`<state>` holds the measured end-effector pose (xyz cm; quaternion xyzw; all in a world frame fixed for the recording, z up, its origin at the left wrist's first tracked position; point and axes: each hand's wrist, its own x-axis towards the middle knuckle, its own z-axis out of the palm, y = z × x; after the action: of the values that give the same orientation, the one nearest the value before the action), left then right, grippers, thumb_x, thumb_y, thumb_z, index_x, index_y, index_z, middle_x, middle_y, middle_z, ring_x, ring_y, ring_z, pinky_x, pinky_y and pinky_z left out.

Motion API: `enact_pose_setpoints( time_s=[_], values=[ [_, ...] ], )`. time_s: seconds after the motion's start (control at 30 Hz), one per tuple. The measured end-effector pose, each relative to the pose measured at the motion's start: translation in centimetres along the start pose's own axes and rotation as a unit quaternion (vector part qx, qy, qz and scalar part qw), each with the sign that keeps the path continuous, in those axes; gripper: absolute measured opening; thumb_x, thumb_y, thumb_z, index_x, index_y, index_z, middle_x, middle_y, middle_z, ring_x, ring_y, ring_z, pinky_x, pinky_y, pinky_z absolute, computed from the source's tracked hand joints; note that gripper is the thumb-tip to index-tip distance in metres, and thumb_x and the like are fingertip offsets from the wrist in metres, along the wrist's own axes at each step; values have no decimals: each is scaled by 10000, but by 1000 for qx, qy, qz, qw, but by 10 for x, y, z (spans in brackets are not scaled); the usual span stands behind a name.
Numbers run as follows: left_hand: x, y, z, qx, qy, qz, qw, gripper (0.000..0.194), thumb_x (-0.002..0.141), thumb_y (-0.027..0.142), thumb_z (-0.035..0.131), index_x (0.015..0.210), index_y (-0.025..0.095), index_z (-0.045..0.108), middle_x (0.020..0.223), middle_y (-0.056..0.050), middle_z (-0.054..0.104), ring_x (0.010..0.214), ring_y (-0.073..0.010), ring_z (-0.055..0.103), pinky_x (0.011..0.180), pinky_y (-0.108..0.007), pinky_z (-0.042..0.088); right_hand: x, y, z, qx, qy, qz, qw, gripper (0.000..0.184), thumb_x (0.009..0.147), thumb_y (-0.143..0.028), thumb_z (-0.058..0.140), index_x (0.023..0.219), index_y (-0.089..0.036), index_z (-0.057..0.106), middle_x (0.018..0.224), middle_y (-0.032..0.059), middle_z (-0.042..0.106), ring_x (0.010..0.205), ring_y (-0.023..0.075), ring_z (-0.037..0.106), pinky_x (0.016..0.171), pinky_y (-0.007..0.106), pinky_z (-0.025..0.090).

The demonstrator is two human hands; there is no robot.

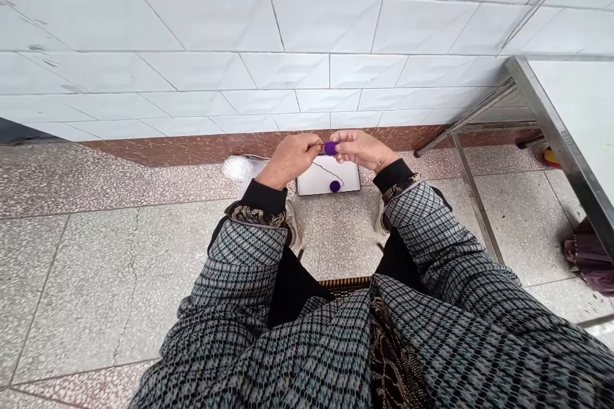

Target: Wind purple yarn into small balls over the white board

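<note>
My right hand (pixel 359 148) is closed on a small bundle of purple yarn (pixel 330 148), held between thumb and fingertips. Close beside it, my left hand (pixel 293 156) pinches a thin dark strand that reaches the bundle. Both hands are raised in front of me, and parts of the fingers are too small to make out. Below them a shallow white tray (pixel 311 182) with a dark rim sits on the floor. In that tray lies a purple yarn ball (pixel 334 186), with a loose dark strand running up from it towards my hands.
A ball of white yarn (pixel 236 168) in clear plastic lies left of the tray, partly behind my left wrist. A metal-framed table (pixel 570 134) stands at the right. Ahead rises a white tiled wall (pixel 330 25). Purple-brown cloth (pixel 589 262) shows at the right edge.
</note>
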<state>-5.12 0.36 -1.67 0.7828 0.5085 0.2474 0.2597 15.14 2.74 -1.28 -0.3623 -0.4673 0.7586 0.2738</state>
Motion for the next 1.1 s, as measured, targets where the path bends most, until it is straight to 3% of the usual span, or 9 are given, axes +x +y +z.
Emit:
enact_pose_setpoints(
  time_s=[0.2, 0.33, 0.4, 0.47, 0.57, 0.63, 0.83, 0.97, 1.1],
  values=[
    [-11, 13, 18, 6, -49, 27, 998, 210, 903, 200, 510, 786, 208, 685, 773, -35, 708, 751, -183, 625, 743, -310, 470, 0, 4, 8, 93, 156, -56, 982, 204, 802, -121, 776, 813, -177, 579, 641, -51, 591, 582, 67, 566, 627, 185, 525],
    [-17, 21, 21, 31, -41, 55, 997, 216, 932, 204, 493, 847, 195, 691, 847, -61, 709, 812, -201, 639, 774, -327, 478, 3, 11, 7, -52, 179, -48, 981, 216, 802, -56, 724, 723, -172, 561, 574, -54, 566, 509, 61, 498, 522, 174, 444],
    [-19, 22, 16, 46, -11, 52, 998, 214, 942, 210, 489, 873, 188, 690, 875, -74, 696, 842, -213, 638, 787, -339, 484, 1, 12, 5, -163, 175, -30, 970, 257, 754, 16, 710, 674, -175, 558, 544, -60, 546, 482, 61, 466, 469, 176, 390],
    [-19, 21, 11, 48, 11, 43, 998, 210, 940, 205, 489, 870, 186, 686, 877, -76, 683, 849, -215, 633, 798, -346, 488, -4, 12, 3, -222, 126, -4, 967, 269, 717, 55, 700, 666, -179, 579, 546, -58, 555, 487, 70, 479, 461, 184, 390],
    [-17, 17, 8, 28, 19, 40, 999, 211, 931, 198, 489, 846, 186, 681, 886, -70, 692, 854, -208, 631, 827, -344, 493, -16, 8, 2, -176, 7, 19, 984, 210, 730, 4, 717, 737, -183, 623, 623, -42, 618, 537, 80, 533, 517, 198, 456],
    [-14, 15, 11, 15, 20, 28, 999, 214, 927, 202, 488, 845, 183, 685, 891, -71, 708, 858, -208, 636, 825, -338, 494, -21, 4, 2, -98, -18, 7, 995, 170, 756, -59, 733, 788, -183, 622, 669, -39, 630, 554, 75, 541, 560, 205, 483],
    [-12, 20, 30, -27, -58, 45, 997, 212, 925, 197, 495, 831, 197, 686, 796, -32, 709, 754, -178, 633, 759, -305, 481, -16, 3, -2, 34, 111, -61, 991, 186, 815, -136, 742, 825, -186, 564, 686, -43, 598, 595, 70, 558, 641, 208, 510],
    [-13, 23, 32, -7, -51, 75, 996, 202, 929, 189, 499, 840, 185, 680, 846, -54, 703, 785, -187, 634, 769, -319, 480, -10, 9, -7, -64, 171, -54, 982, 206, 803, -57, 695, 771, -181, 534, 604, -65, 569, 512, 55, 503, 536, 178, 444],
    [-14, 21, 26, 14, -5, 81, 997, 205, 950, 207, 495, 878, 186, 686, 879, -68, 687, 837, -195, 632, 795, -327, 490, -10, 14, -9, -173, 140, -18, 975, 262, 766, 30, 669, 709, -186, 533, 552, -69, 545, 484, 61, 483, 476, 180, 412]
  ],
)
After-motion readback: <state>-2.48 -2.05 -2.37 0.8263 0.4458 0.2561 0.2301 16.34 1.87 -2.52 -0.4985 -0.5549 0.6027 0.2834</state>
